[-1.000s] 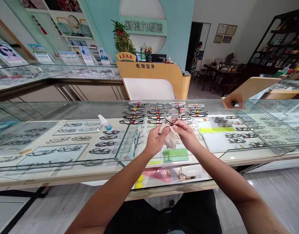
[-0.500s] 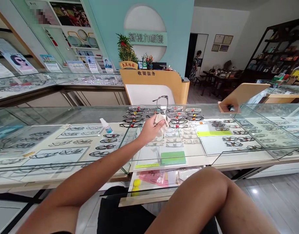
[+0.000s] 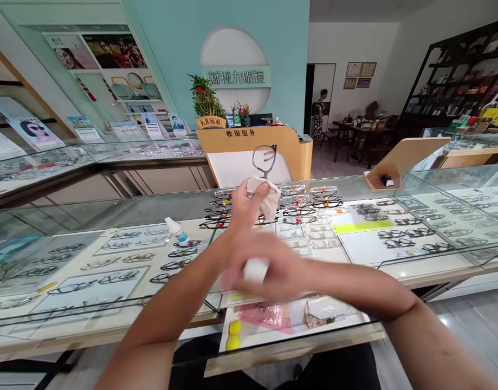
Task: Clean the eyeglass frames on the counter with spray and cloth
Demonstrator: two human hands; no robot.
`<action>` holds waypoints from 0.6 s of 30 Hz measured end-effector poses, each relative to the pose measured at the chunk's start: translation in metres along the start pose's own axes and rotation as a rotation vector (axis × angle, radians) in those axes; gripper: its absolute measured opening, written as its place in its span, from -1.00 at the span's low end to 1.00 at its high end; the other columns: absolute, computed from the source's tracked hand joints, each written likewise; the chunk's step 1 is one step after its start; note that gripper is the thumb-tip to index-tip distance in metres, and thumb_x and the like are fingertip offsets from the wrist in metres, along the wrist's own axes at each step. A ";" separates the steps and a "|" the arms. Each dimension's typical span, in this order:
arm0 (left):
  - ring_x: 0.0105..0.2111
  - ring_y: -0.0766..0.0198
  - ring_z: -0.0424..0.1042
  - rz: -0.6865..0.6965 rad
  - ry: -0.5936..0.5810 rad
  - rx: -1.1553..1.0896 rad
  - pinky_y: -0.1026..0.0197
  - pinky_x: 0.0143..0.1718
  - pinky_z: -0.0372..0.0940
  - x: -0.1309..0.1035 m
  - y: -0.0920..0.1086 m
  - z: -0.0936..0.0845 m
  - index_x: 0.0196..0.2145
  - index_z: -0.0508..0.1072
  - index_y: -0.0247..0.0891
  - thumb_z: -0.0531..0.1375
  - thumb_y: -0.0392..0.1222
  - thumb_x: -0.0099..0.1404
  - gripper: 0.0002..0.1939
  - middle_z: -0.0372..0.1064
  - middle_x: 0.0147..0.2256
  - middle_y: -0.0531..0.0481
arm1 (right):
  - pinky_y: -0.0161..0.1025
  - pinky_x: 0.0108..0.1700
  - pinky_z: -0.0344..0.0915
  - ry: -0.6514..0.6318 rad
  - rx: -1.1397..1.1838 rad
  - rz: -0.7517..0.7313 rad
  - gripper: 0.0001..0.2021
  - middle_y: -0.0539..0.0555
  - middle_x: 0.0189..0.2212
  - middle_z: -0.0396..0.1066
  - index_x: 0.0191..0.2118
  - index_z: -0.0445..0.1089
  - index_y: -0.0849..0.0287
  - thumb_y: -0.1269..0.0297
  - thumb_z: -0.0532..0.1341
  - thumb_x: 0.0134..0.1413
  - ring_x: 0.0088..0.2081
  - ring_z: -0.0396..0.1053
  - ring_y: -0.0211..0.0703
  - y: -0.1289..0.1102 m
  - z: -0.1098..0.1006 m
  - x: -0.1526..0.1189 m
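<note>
Above the glass counter, my left hand (image 3: 244,208) is closed round a pale cloth (image 3: 269,199) and a pair of dark-framed glasses. One lens of the glasses (image 3: 265,158) stands up above the cloth; the rest is covered. My right hand (image 3: 269,268) is blurred by motion, nearer to me and below my left hand, in front of the left forearm. Its fingers are smeared, and whether it holds anything cannot be made out. Rows of glasses (image 3: 299,212) with small red and yellow tags lie on the counter behind the hands.
A small white bottle (image 3: 176,230) stands on the counter to the left. An open drawer (image 3: 297,346) with pink packaging (image 3: 265,315) and yellow round items (image 3: 233,335) juts out below. A wooden-backed stand (image 3: 407,160) is at the right. A person (image 3: 318,116) stands far back.
My right hand has come up from below the frame to near the left forearm. My left hand has moved slightly left, with the glasses turned a little. The view has tilted up.
</note>
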State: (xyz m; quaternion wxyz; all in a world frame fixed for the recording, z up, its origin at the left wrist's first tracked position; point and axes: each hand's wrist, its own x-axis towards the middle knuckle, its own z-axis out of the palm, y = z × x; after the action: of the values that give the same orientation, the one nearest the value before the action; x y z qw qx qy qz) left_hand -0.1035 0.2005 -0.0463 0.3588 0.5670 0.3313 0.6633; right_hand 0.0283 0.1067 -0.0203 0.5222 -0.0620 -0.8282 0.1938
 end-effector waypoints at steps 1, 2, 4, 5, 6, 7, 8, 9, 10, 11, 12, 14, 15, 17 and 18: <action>-0.46 0.34 0.40 0.034 0.024 -0.025 0.29 -0.41 0.33 0.008 0.001 0.004 -0.26 0.53 -0.24 0.53 0.40 0.14 -0.37 0.49 -0.41 0.06 | -0.13 -0.14 0.43 0.078 0.008 0.033 -0.56 -0.01 -0.43 0.41 -0.34 0.43 0.01 -0.21 0.21 0.44 -0.32 0.38 -0.14 0.014 -0.012 0.008; -0.48 0.35 0.38 0.069 0.036 -0.040 0.30 -0.43 0.30 0.017 0.003 0.009 -0.27 0.53 -0.25 0.52 0.40 0.15 -0.37 0.48 -0.43 0.07 | -0.16 -0.21 0.39 0.281 0.040 0.127 -0.51 -0.03 -0.48 0.34 -0.40 0.37 0.03 -0.21 0.17 0.48 -0.37 0.31 -0.17 0.028 -0.025 0.018; -0.49 0.34 0.39 0.124 0.001 -0.051 0.30 -0.46 0.29 0.034 0.010 0.019 -0.28 0.54 -0.25 0.48 0.44 0.19 -0.35 0.48 -0.44 0.05 | -0.20 -0.20 0.36 0.547 0.065 0.298 -0.53 -0.04 -0.45 0.32 -0.38 0.36 0.05 -0.22 0.26 0.42 -0.35 0.29 -0.20 0.054 -0.054 0.039; -0.48 0.31 0.42 0.135 -0.045 -0.057 0.28 -0.45 0.31 0.042 0.015 0.025 -0.27 0.54 -0.25 0.45 0.47 0.21 -0.34 0.49 -0.44 0.04 | -0.20 -0.16 0.37 0.571 0.084 0.332 -0.55 -0.03 -0.39 0.38 -0.34 0.41 0.05 -0.23 0.31 0.37 -0.30 0.33 -0.20 0.064 -0.066 0.049; -0.46 0.27 0.46 0.135 -0.101 -0.067 0.27 -0.44 0.34 0.048 0.020 0.030 -0.25 0.54 -0.24 0.42 0.48 0.24 -0.34 0.51 -0.43 0.02 | -0.21 -0.13 0.39 0.568 0.118 0.355 -0.57 -0.01 -0.34 0.43 -0.30 0.47 0.05 -0.23 0.34 0.34 -0.26 0.37 -0.19 0.071 -0.076 0.058; -0.44 0.24 0.50 0.137 -0.152 -0.080 0.25 -0.42 0.37 0.053 0.026 0.034 -0.24 0.55 -0.24 0.41 0.49 0.26 -0.34 0.53 -0.41 0.00 | -0.21 -0.12 0.40 0.561 0.166 0.372 -0.59 0.00 -0.31 0.47 -0.26 0.52 0.04 -0.23 0.36 0.32 -0.23 0.41 -0.18 0.076 -0.084 0.065; -0.42 0.22 0.52 0.145 -0.190 -0.095 0.24 -0.40 0.39 0.056 0.031 0.038 -0.23 0.55 -0.23 0.40 0.49 0.28 -0.35 0.54 -0.40 -0.01 | -0.20 -0.12 0.42 0.547 0.218 0.378 -0.61 0.01 -0.28 0.50 -0.23 0.57 0.03 -0.23 0.38 0.29 -0.20 0.44 -0.17 0.079 -0.088 0.070; -0.40 0.22 0.54 0.154 -0.220 -0.109 0.24 -0.38 0.41 0.058 0.037 0.039 -0.22 0.55 -0.23 0.40 0.47 0.29 -0.37 0.55 -0.38 -0.02 | -0.20 -0.12 0.45 0.534 0.271 0.383 -0.61 0.01 -0.27 0.54 -0.20 0.60 0.01 -0.23 0.40 0.27 -0.19 0.47 -0.15 0.080 -0.090 0.073; -0.39 0.22 0.54 0.164 -0.243 -0.120 0.24 -0.36 0.42 0.059 0.042 0.040 -0.22 0.55 -0.23 0.41 0.44 0.31 -0.39 0.55 -0.37 -0.02 | -0.19 -0.14 0.47 0.523 0.321 0.389 -0.61 0.01 -0.26 0.57 -0.19 0.62 0.00 -0.23 0.41 0.25 -0.18 0.49 -0.13 0.081 -0.091 0.075; -0.37 0.23 0.54 0.169 -0.269 -0.123 0.24 -0.33 0.43 0.058 0.046 0.038 -0.21 0.56 -0.24 0.41 0.40 0.33 -0.42 0.56 -0.35 -0.03 | -0.19 -0.16 0.49 0.510 0.365 0.397 -0.61 0.01 -0.25 0.60 -0.18 0.64 0.00 -0.23 0.43 0.23 -0.18 0.52 -0.12 0.082 -0.091 0.076; -0.36 0.23 0.54 0.168 -0.296 -0.117 0.25 -0.31 0.44 0.057 0.050 0.035 -0.19 0.57 -0.25 0.42 0.36 0.35 -0.45 0.57 -0.33 -0.03 | -0.18 -0.17 0.51 0.496 0.402 0.408 -0.61 0.02 -0.22 0.62 -0.17 0.65 0.00 -0.23 0.44 0.21 -0.18 0.54 -0.12 0.083 -0.090 0.076; -0.32 0.22 0.55 0.150 -0.358 -0.077 0.24 -0.28 0.45 0.055 0.055 0.028 -0.13 0.59 -0.26 0.46 0.27 0.34 -0.50 0.59 -0.29 -0.04 | -0.19 -0.22 0.54 0.465 0.469 0.448 -0.60 0.03 -0.16 0.67 -0.15 0.67 0.02 -0.22 0.45 0.19 -0.21 0.56 -0.12 0.086 -0.089 0.075; -0.31 0.21 0.56 0.140 -0.387 -0.053 0.24 -0.26 0.46 0.055 0.056 0.024 -0.09 0.59 -0.26 0.50 0.22 0.32 -0.50 0.60 -0.27 -0.05 | -0.19 -0.24 0.56 0.451 0.501 0.472 -0.60 0.04 -0.12 0.69 -0.13 0.67 0.03 -0.21 0.46 0.18 -0.22 0.57 -0.12 0.089 -0.090 0.075; -0.27 0.17 0.58 0.141 -0.418 -0.020 0.22 -0.24 0.49 0.055 0.054 0.019 -0.03 0.59 -0.28 0.55 0.18 0.24 -0.45 0.62 -0.23 -0.07 | -0.17 -0.21 0.61 0.423 0.566 0.507 -0.60 0.05 -0.04 0.70 -0.11 0.67 0.03 -0.18 0.48 0.16 -0.19 0.61 -0.10 0.095 -0.090 0.074; -0.26 0.16 0.59 0.154 -0.408 -0.019 0.22 -0.23 0.50 0.056 0.052 0.019 -0.02 0.59 -0.28 0.57 0.17 0.22 -0.42 0.62 -0.21 -0.08 | -0.14 -0.16 0.63 0.412 0.599 0.516 -0.60 0.05 -0.02 0.70 -0.10 0.67 0.03 -0.18 0.49 0.14 -0.14 0.63 -0.07 0.098 -0.089 0.074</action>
State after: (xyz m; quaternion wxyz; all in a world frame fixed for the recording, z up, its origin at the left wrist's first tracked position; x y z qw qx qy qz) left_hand -0.0955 0.2215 0.0285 0.3720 0.7097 0.2011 0.5635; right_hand 0.0645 0.2418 0.0378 0.6056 -0.1500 -0.5717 0.5328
